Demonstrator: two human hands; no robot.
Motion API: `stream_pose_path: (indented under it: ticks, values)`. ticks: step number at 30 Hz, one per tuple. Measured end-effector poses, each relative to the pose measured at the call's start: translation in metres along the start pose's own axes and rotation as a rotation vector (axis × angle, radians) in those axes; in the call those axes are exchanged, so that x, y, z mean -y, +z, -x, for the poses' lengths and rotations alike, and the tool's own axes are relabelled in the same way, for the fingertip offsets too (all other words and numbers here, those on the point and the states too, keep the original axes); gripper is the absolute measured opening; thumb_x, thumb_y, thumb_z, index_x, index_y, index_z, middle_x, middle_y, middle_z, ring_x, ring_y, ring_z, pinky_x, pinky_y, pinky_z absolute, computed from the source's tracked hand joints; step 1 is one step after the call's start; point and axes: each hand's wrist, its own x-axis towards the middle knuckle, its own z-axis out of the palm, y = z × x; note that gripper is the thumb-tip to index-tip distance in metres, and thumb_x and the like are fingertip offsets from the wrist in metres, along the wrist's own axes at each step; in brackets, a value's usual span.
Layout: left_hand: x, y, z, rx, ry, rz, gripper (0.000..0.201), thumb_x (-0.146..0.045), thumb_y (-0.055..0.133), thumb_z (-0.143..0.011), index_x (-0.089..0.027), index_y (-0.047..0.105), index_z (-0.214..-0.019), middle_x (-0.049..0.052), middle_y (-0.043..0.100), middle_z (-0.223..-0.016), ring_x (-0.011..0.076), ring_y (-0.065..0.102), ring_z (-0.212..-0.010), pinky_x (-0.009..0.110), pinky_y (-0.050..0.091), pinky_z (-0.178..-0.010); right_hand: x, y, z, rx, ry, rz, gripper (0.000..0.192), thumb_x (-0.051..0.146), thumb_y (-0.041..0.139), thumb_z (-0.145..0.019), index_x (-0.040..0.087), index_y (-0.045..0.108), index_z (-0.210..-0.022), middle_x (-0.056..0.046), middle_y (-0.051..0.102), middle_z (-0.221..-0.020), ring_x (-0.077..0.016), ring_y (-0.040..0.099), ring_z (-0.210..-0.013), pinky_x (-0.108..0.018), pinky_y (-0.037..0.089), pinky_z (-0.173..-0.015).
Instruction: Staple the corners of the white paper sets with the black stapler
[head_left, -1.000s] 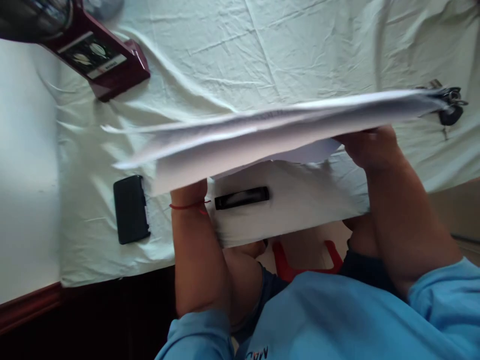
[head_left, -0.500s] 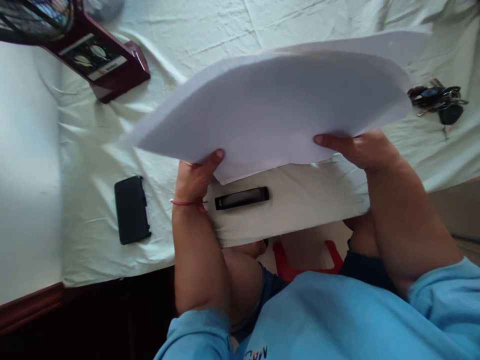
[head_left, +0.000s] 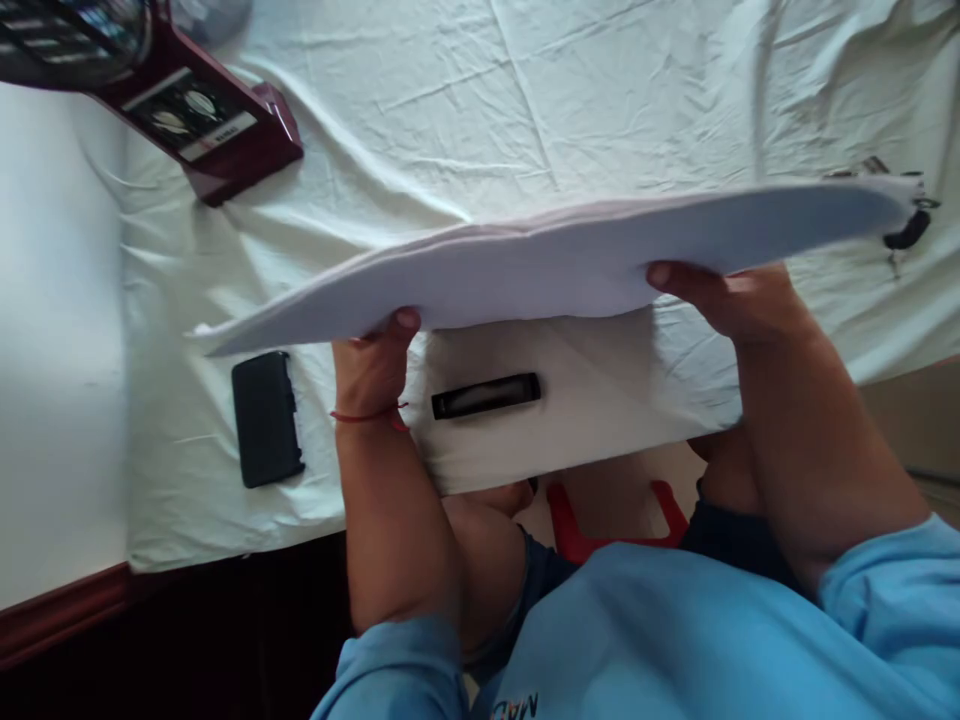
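Note:
A wide stack of white paper sheets is held up over the table between my two hands, seen nearly edge-on and slightly bowed. My left hand grips its near edge, thumb on top and fingers hidden beneath. On the right, my right hand pinches the near edge the same way. Below the paper, a black stapler-like object lies on the cloth, its exact kind unclear. A black phone-like case rests left of my left wrist, just under the paper's left end.
A pale green cloth covers the table. At the back left stands a fan-like device with a dark red base. Keys lie at the right, partly behind the paper. A red plastic stool shows below the table edge.
The paper stack has tilted from showing its broad face to nearly edge-on, and its ends reach farther out. My hands have moved slightly apart, and the paper now hides part of the keys.

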Motion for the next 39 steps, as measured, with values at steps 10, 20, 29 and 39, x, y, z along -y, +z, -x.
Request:
stream_pose_path:
  ticks: [10, 20, 29, 39]
  values:
    - [-0.007, 0.017, 0.002, 0.026, 0.008, -0.005, 0.052, -0.059, 0.111, -0.064, -0.027, 0.077, -0.087, 0.007, 0.084, -0.102, 0.0330, 0.080, -0.119, 0.049, 0.063, -0.124, -0.004, 0.009, -0.001, -0.061, -0.008, -0.026, 0.055, 0.048, 0.109, -0.078, 0.031, 0.079, -0.121, -0.003, 0.087, -0.124, -0.0291, 0.079, -0.130, -0.048, 0.065, -0.122]
    - [-0.009, 0.009, 0.003, 0.268, 0.015, -0.263, 0.049, -0.057, 0.098, -0.079, -0.024, 0.076, -0.108, 0.013, 0.085, -0.124, 0.0354, 0.080, -0.129, 0.056, 0.061, -0.125, 0.000, 0.000, -0.002, 0.060, 0.138, 0.252, 0.047, 0.040, 0.105, -0.083, 0.029, 0.079, -0.120, -0.007, 0.085, -0.132, -0.0367, 0.076, -0.139, -0.055, 0.060, -0.131]
    - [-0.009, 0.004, 0.003, 0.341, 0.047, -0.446, 0.053, -0.071, 0.091, -0.084, -0.025, 0.077, -0.107, 0.014, 0.086, -0.115, 0.0388, 0.079, -0.128, 0.060, 0.061, -0.125, 0.003, -0.002, -0.001, 0.045, 0.207, 0.302, 0.041, 0.034, 0.100, -0.088, 0.028, 0.082, -0.124, -0.007, 0.085, -0.133, -0.0380, 0.074, -0.143, -0.053, 0.061, -0.129]
    - [-0.024, 0.018, 0.005, 0.329, -0.064, -0.312, 0.058, -0.080, 0.077, -0.098, -0.023, 0.084, -0.104, 0.013, 0.087, -0.115, 0.0344, 0.079, -0.128, 0.048, 0.065, -0.120, 0.003, -0.003, -0.005, 0.038, 0.258, 0.141, 0.024, 0.035, 0.098, -0.089, 0.024, 0.082, -0.103, -0.005, 0.086, -0.113, -0.0301, 0.076, -0.123, -0.041, 0.067, -0.109]
